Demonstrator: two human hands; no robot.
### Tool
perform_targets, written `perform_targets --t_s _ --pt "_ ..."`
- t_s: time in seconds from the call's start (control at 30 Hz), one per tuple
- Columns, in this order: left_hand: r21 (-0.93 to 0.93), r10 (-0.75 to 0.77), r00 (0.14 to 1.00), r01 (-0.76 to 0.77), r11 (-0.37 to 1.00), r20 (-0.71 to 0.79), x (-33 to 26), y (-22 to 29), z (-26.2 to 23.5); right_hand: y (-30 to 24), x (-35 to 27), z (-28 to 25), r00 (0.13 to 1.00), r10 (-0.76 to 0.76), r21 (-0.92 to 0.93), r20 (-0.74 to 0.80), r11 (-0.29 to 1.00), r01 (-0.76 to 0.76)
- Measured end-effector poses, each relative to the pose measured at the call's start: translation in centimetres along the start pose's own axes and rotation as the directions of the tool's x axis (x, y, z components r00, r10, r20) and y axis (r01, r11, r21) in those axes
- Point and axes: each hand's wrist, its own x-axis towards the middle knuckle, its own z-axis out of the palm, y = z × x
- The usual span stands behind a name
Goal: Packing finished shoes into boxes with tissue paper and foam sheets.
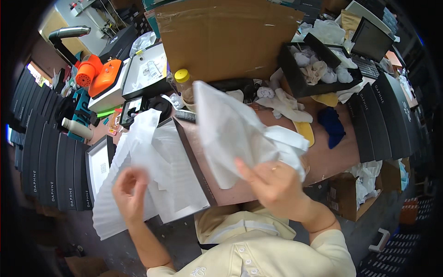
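Observation:
My right hand (279, 187) is closed on a crumpled white wrapping sheet (221, 134), which is lifted over the table and spreads up and to the left; whether anything is inside its folds is hidden. My left hand (131, 191) is over white tissue paper (122, 177), its fingers curled and their tips smeared by motion. That tissue lines an open shoe box (189, 180) with dark sides and drapes over the box's left side. Just left of it, a box lid (98, 168) with a white inside lies partly under the tissue.
Black shoe boxes stand in rows at left (50, 166) and right (390, 115). A large cardboard carton (226, 39) is behind the table. A yellow-capped jar (183, 83), blue cloth (331, 127), box of paper wads (300, 85), orange case (105, 79) and white bottle (77, 128) surround the workspace.

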Motion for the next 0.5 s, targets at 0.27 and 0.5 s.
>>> perform_targets --t_s 0.27,0.5 --pt "-0.798 0.160 0.977 -0.205 0.566 -0.138 1.0 -4.3 6.2 -3.9 1.3 3.0 0.885 0.278 0.413 -0.373 0.904 -0.110" --pt "-0.874 0.016 0.975 -0.207 0.440 -0.223 0.5 -4.3 5.8 -2.4 -2.5 7.0 0.747 0.656 0.897 0.106 0.261 -0.357"
